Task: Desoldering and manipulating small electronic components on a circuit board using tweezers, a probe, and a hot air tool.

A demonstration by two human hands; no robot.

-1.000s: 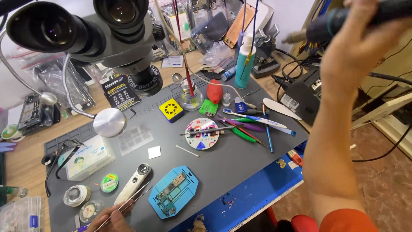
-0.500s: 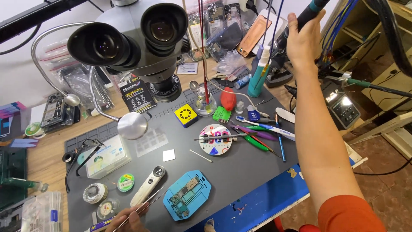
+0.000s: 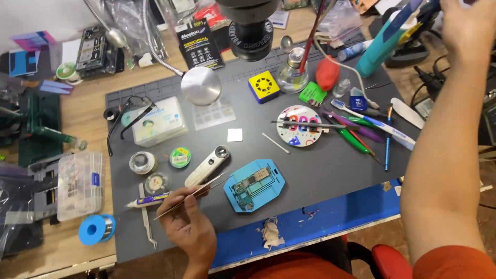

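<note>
Work surface: dark grey rectangular silicone repair mat on a wooden bench, blue panel along its near edge.
Right arm: bare forearm crosses the right side of the view; right hand is raised at the top right corner, cut by the frame edge. Whether it grips anything cannot be told.
Left hand: at the near edge of the mat, fingers pinched on thin metal tweezers.
Tweezers position: shaft runs up and right from the hand; tips end just left of the blue plastic board holder, which carries one circuit board.
Holder position: right of and slightly above the left hand, near it.
Packages: one black upright box with white and orange print at the mat's far edge; one clear flat plastic case with a pale label, left on the mat.
Yellow square box: one, far centre.
Solder spool, blue: one, left of the hand, off the mat.
Spare tweezers: one pair, lying just left of the hand.
</note>
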